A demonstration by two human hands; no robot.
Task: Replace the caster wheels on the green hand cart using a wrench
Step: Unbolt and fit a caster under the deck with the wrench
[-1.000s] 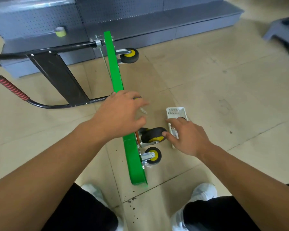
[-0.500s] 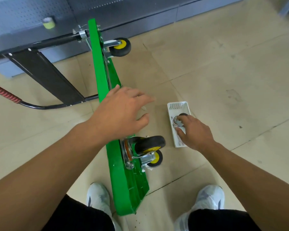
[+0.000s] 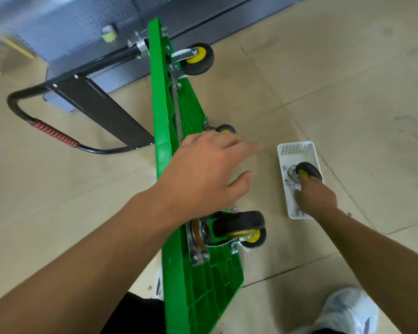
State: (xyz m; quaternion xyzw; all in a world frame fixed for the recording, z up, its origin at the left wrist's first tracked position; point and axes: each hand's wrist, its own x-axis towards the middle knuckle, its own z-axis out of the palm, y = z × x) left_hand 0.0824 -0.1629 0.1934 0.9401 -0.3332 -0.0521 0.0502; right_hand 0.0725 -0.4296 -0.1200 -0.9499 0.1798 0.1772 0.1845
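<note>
Field notes, floor level.

- The green hand cart (image 3: 164,131) stands on its long edge on the floor (image 3: 336,92), ribbed underside facing your right. Its black handle (image 3: 99,102) is folded out to your left.
- Your left hand (image 3: 203,169) is wide, fingers straight and spread, over the deck's upper edge. The palm hides the contact, so I can't tell whether it actually presses the deck.
- Your right hand (image 3: 316,196) is down in the white tray (image 3: 295,147), just right of the cart. One fingertip sits on the spare caster (image 3: 308,171) and the others lie over the wrench (image 3: 297,211). I cannot tell whether it grips anything.
- The near caster (image 3: 239,225) is bolted on, with a second wheel tucked behind it.

Judgement: this is tool pick-up, with no bolt work begun.

What could go wrong:
- The cart balances on a narrow edge. If you lift the left hand while looking at the tray, the deck may fall toward the tray and your right wrist.
- The near caster swivels freely (probably), so it could swing round and pinch fingers near its plate.
- The tray looks light. A sideways pull on the wrench may drag it or roll the spare caster out.
</note>
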